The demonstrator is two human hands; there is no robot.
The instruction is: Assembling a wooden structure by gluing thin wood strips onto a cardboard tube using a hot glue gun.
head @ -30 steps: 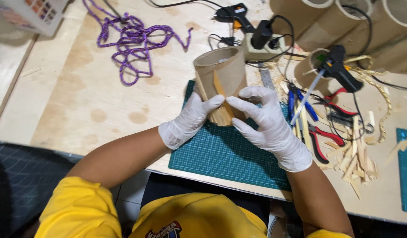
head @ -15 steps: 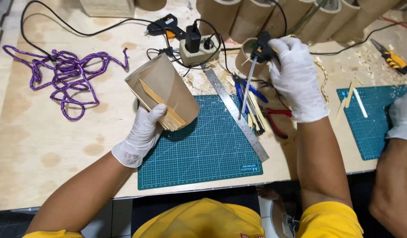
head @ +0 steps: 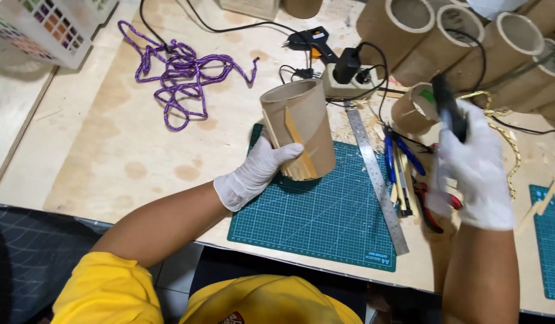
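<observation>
lifted off the far side of the tabletop, the black glue gun [head: 446, 107] is now gripped in the gloved right hand [head: 474, 171], above the pliers and pencils. left hand [head: 253, 173] has turned the cardboard tube [head: 298, 127] more upright over the green cutting mat [head: 325, 216]'s far-left corner, fingers wrapped round it; wooden strips show on its side, so gluing looks close.

Bare table [head: 109, 162] lies open left of the green cutting mat [head: 325, 222] below the purple rope [head: 181, 78], while to the right a steel ruler [head: 376, 180], scattered pliers [head: 409, 174], cables and stacked cardboard tubes [head: 469, 42] crowd the way.
</observation>
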